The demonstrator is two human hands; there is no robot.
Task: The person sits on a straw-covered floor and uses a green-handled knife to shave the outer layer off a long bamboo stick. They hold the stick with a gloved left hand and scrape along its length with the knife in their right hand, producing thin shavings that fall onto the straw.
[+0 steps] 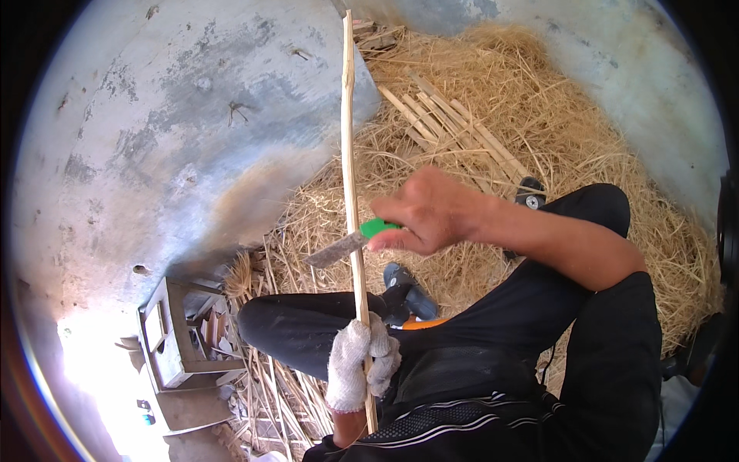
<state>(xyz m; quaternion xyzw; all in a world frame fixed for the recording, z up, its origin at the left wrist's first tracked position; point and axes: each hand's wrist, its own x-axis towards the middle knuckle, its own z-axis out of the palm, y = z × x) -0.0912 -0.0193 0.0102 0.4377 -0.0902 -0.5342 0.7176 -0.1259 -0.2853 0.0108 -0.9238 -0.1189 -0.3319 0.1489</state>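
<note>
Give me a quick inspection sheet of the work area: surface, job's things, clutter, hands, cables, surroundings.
Surface: concrete floor, stained, partly covered by a straw pile.
Job's things: long stick, upright; knife with green handle, blade laid against the stick.
Clutter: split sticks on the straw; wood scraps by the stool.
Hands: left hand, gloved, grips the stick low; right hand, bare, holds the knife.
Cables: nothing seen.
Surroundings: wooden stool at left; person's shoe on the straw.
</note>
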